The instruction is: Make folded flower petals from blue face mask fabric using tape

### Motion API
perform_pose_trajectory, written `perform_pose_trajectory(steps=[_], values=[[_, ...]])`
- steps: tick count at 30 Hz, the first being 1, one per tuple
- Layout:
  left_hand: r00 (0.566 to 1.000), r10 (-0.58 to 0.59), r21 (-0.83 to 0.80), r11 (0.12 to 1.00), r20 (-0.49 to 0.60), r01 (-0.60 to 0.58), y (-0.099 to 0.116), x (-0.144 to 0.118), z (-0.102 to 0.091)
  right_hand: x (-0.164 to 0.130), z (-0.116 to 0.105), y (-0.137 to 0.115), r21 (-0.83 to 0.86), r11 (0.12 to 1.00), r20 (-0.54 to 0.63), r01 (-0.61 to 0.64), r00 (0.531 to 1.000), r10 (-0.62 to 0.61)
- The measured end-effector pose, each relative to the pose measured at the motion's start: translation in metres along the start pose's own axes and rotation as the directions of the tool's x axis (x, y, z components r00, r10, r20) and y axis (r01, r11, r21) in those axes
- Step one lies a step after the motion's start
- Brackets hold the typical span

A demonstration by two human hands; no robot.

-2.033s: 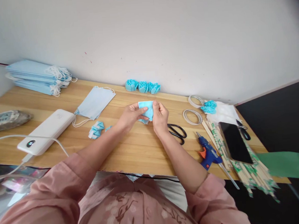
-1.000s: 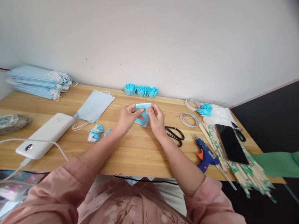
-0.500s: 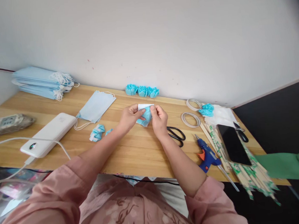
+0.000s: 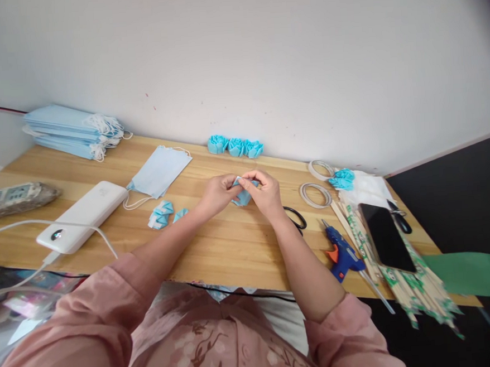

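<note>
Between both hands is a small piece of light-blue mask fabric with a white side, its top edge pinched and partly hidden by fingers. My left hand grips it from the left with thumb and fingers. From the right, my right hand pinches its upper corner, thumb and forefinger close to the left thumb. Folded blue-and-white pieces lie left of my left forearm, with another folded piece beside them. Black-handled scissors lie partly hidden behind my right wrist.
Three blue fabric roses stand by the wall. A mask stack, a single mask, a power bank and a power strip lie left. Tape rolls, a glue gun, a phone and wrapped chopsticks lie right.
My right hand has moved over the fabric's upper corner toward my left thumb. The fabric is now folded over and shows less of its white strip. The view has shifted slightly.
</note>
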State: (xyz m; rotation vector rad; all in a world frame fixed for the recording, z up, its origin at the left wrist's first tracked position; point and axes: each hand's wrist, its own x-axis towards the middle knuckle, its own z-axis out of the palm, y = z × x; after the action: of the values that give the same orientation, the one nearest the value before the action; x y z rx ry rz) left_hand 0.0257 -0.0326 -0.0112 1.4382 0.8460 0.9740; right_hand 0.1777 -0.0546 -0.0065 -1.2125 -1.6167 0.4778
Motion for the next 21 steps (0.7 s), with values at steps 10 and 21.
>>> perform_pose_trajectory(steps=[10,21], values=[[0.993,-0.040,-0.045,0.998,0.112,0.045,0.006,0.000,-0.001,-0.002,0.002,-0.002,-0.017,1.000,-0.019,0.001,1.000,-0.002],[0.982,-0.029,-0.275,0.961,-0.184,-0.024,0.008,0.001,-0.006,0.002,0.011,0.012,0.387,0.891,0.045,-0.238,0.970,0.240]])
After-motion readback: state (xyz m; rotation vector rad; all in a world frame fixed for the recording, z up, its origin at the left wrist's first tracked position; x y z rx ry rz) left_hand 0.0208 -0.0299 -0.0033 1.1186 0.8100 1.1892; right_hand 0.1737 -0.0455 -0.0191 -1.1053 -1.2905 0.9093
